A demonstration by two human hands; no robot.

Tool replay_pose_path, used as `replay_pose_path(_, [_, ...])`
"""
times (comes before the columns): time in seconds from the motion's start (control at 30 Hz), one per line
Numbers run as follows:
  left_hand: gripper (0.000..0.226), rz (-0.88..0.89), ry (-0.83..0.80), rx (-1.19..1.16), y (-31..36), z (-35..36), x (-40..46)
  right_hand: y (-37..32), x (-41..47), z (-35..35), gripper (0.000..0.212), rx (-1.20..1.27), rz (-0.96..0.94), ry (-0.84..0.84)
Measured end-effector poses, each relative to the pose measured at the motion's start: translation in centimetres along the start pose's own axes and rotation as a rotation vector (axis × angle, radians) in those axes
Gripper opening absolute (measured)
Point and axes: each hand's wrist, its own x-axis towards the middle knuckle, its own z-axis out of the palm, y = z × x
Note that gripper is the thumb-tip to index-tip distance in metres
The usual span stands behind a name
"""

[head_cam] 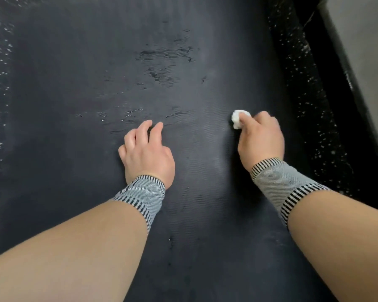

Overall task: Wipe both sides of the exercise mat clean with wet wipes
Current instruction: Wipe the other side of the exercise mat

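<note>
While right hand [260,138] grips crumpled white wipe [238,120], ribbed dark mat [74,83] glistens.

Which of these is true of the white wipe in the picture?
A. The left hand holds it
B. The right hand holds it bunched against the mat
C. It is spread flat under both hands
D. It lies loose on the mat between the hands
B: the right hand grips the balled-up wipe on the mat, while the left hand rests on the mat with no wipe.
</note>
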Motion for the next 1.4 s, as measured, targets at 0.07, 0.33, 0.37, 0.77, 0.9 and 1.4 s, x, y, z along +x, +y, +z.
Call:
replay_pose_path(0.07, [0.051,0.007,0.0,0.008,0.1,-0.2,0.0,1.7,0.5,-0.8,0.027,0.015,0.239,0.044])
replay_pose_path(0.33, [0.051,0.014,-0.017,0.021,0.3,-0.5,0.0,-6.4,-1.1,0.2,0.029,0.131,-0.097,-0.094])
replay_pose_path(0.37, [0.051,0.012,-0.02,0.022,0.3,-0.5,0.0,-6.5,-1.2,0.3,0.028,0.147,-0.175,-0.116])
replay_pose_path(0.77, [0.051,0.029,0.008,0.027,0.3,-0.4,0.0,-4.1,0.5,0.3,0.025,0.087,0.14,0.004])
replay_pose_path(0.9, [0.052,0.029,0.0,0.032,0.2,-0.4,0.0,-8.1,-0.9,0.8,0.024,0.158,-0.228,-0.1])
replay_pose_path(1.4, [0.055,0.031,-0.007,0.032,0.3,-0.6,0.1,-9.5,1.2,1.8,0.019,0.108,-0.072,-0.056])
